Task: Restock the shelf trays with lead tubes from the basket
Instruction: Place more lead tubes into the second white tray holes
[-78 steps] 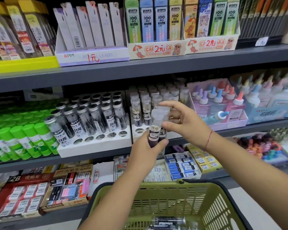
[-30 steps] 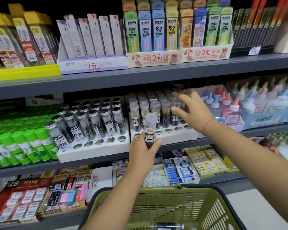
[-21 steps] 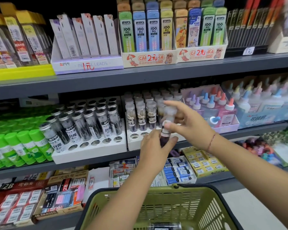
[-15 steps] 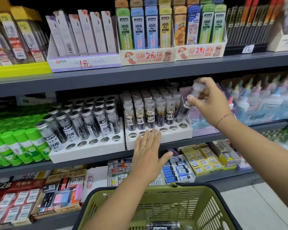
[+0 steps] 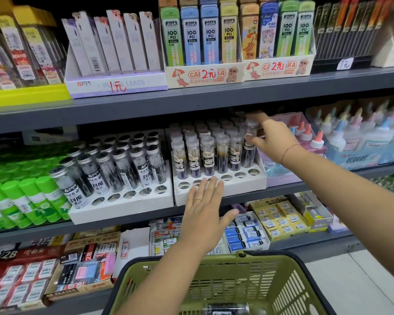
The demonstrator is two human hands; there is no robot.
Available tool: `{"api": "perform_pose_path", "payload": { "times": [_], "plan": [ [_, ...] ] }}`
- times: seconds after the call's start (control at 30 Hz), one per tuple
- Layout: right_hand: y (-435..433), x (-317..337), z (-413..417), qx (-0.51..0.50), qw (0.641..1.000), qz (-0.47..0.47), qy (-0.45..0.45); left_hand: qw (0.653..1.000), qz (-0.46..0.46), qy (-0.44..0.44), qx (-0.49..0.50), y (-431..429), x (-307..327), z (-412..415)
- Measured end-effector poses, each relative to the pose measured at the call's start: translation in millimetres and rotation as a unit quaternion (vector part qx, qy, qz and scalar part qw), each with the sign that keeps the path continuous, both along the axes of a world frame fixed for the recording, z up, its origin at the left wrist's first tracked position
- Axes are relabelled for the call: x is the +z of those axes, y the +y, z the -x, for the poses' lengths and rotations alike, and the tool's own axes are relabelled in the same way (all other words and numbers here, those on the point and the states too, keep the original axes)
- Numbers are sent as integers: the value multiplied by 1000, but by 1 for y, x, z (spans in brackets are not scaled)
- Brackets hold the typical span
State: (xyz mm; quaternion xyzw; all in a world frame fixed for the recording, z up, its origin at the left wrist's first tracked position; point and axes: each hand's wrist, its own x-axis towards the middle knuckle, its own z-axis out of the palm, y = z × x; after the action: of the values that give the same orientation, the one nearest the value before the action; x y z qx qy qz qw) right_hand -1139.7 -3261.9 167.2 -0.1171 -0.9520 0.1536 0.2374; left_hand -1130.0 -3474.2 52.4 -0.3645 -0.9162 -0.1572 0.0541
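Grey shelving (image 5: 214, 98) — glue bottles (image 5: 307, 133) beside tube (image 5: 248, 155) in right hand (image 5: 273, 142).

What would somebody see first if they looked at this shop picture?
Two arms reaching to the middle shelf: the right hand holds a clear plastic lead tube at the right end of the white cardboard tray, while the left hand rests flat on its front edge. Next, the olive-green plastic basket below and the bright green glue sticks far left.
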Motion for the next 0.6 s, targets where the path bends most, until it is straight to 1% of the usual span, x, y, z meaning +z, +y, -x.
{"api": "perform_pose_path", "payload": {
  "times": [0.07, 0.23, 0.33, 0.4, 0.5, 0.6],
  "plan": [
    [-1, 1, 3, -11, 1000, -6, -9, 1000, 2, -2, 0, 0, 0, 0],
    [0, -4, 4, 13, 999, 25, 25, 1000, -1, -6, -1, 1, 1, 0],
    [2, -5, 5, 31, 999, -22, 5, 1000, -4, -7, -2, 0, 1, 0],
    [4, -8, 5, 37, 999, -32, 11, 1000, -2, -7, -2, 0, 1, 0],
    [7, -11, 3, 28, 999, 0, 42, 1000, 2, -11, -3, 0, 2, 0],
    [11, -13, 2, 25, 998, 24, 52, 1000, 8, -9, -1, 0, 1, -1]
  ]
}}
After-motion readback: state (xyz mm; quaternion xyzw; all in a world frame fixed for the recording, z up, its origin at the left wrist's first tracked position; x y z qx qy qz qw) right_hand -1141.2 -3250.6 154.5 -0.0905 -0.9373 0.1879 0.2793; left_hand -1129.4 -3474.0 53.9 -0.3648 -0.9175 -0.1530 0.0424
